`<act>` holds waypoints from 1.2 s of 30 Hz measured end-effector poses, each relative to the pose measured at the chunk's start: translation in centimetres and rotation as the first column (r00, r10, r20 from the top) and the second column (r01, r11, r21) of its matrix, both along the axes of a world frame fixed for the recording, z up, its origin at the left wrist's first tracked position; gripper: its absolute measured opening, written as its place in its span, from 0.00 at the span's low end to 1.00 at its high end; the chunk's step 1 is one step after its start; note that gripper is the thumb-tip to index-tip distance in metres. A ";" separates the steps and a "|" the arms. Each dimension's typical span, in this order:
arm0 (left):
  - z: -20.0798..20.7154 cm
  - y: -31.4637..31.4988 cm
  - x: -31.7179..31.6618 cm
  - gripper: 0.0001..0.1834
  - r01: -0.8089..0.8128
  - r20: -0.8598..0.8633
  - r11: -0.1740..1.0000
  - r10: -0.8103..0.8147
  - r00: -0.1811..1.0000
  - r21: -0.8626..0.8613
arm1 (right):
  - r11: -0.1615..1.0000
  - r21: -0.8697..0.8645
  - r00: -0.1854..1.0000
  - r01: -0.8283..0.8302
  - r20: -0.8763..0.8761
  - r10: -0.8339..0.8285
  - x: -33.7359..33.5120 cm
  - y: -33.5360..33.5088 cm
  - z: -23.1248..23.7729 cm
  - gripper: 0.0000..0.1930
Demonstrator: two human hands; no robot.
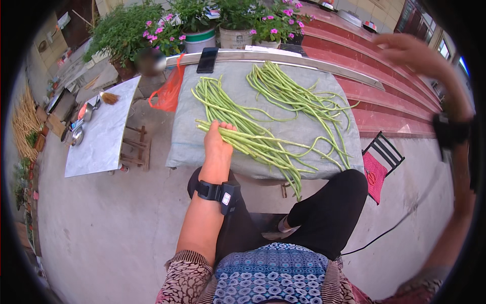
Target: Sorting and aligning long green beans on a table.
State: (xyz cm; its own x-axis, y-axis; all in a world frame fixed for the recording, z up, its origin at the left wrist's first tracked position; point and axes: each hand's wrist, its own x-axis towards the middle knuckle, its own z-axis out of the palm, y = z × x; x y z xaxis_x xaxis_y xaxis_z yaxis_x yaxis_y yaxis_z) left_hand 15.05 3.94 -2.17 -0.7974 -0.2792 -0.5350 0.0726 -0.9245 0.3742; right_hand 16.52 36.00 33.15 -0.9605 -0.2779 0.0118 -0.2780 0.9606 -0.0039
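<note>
- Head view, frame centre: left hand [218, 142] rests on a bundle of long green beans [263, 144], fingers curled over their ends, on the grey cloth-covered table [187, 147].
- Upper right: right hand [407, 50] raised, blurred, fingers loosely spread, holding nothing.

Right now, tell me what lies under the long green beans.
The long green beans lie on a grey cloth that drapes over its support; what holds it up is hidden. The left hand rests on one bunch.
</note>
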 end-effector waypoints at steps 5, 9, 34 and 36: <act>-1.7 -0.4 -0.5 0.10 0.013 0.075 0.997 -0.019 0.997 0.073 | 0.886 0.144 0.766 -0.440 0.576 0.286 -0.9 -7.6 -15.9 0.18; -2.7 -1.0 -0.4 0.13 0.150 -0.092 0.985 -0.158 0.983 -0.087 | 0.866 0.089 -0.052 -0.491 0.990 -0.131 8.3 1.3 -25.1 0.21; -2.1 -5.7 -1.2 0.09 0.373 -0.052 0.901 -0.393 0.918 -0.220 | 0.850 -0.168 0.290 0.499 0.957 0.019 27.7 14.1 -58.1 0.26; -2.1 -6.2 -1.3 0.09 0.401 -0.065 0.887 -0.425 0.903 -0.227 | 0.844 -0.171 0.252 0.508 0.967 0.044 26.3 14.0 -59.2 0.26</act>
State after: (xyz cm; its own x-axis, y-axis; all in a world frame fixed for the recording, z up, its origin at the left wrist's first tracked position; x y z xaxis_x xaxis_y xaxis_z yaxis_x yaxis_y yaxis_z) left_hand 13.79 -2.24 -4.32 -0.9142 -0.0045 -0.4052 -0.2481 -0.7844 0.5686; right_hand 42.84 49.99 -26.03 -0.3934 -0.2705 -0.8787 0.4212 0.7965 -0.4338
